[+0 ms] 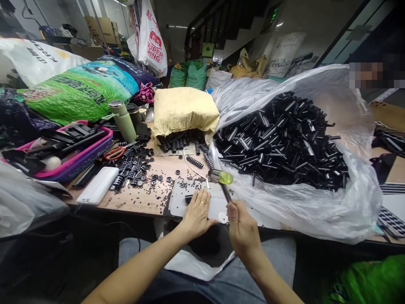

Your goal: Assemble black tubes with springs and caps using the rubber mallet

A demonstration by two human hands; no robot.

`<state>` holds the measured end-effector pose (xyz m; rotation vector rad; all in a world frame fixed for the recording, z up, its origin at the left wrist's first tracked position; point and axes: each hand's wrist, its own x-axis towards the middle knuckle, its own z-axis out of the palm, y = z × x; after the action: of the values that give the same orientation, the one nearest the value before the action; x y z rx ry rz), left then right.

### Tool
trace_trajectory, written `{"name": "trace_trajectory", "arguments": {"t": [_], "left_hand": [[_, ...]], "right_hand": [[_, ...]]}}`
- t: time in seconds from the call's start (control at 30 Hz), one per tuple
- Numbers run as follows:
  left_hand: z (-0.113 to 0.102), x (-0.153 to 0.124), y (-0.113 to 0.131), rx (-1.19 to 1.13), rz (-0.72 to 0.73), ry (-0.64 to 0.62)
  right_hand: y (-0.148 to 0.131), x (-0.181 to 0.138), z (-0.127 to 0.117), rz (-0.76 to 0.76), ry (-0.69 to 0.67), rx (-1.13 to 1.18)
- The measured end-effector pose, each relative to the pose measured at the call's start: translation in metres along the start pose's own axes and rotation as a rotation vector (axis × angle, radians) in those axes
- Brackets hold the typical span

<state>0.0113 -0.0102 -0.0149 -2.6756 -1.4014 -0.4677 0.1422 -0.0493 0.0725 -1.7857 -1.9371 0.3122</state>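
Observation:
My right hand (243,228) is wrapped round the dark handle of a mallet (225,177). Its head, with a clear yellow-green face, is raised above the work board. My left hand (196,214) lies with fingers stretched out and close together on a white board (218,203) at the table edge. A short black piece (189,199) sticks out to the left of the left fingers; the rest is hidden beneath them. Between my hands, a small white disc (223,218) sits on the board's near edge.
A clear plastic bag (294,207) heaped with black tube-like parts (284,143) fills the right. Ribbed black rollers (177,142) lie under a yellow sack (186,105). Small rings, a white power bank (98,185), scissors (114,153), a pink-rimmed basket (109,133) and a green flask (122,120) stand left.

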Motion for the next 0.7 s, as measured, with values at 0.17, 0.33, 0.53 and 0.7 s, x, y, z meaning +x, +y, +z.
{"name": "trace_trajectory", "arguments": {"t": [0.17, 0.33, 0.53, 0.7], "left_hand": [[0.001, 0.006, -0.005, -0.074, 0.030, -0.040], [-0.020, 0.018, -0.008, -0.242, -0.083, -0.138], [-0.036, 0.061, -0.047, -0.306, -0.241, -0.181], [-0.021, 0.121, -0.111, -0.088, -0.144, -0.180]], "right_hand": [[-0.014, 0.002, 0.027, -0.142, -0.271, -0.184], [0.004, 0.016, 0.021, 0.026, -0.227, -0.258], [0.055, 0.027, 0.017, 0.123, -0.158, -0.404], [0.076, 0.063, 0.002, -0.107, 0.105, -0.341]]}}
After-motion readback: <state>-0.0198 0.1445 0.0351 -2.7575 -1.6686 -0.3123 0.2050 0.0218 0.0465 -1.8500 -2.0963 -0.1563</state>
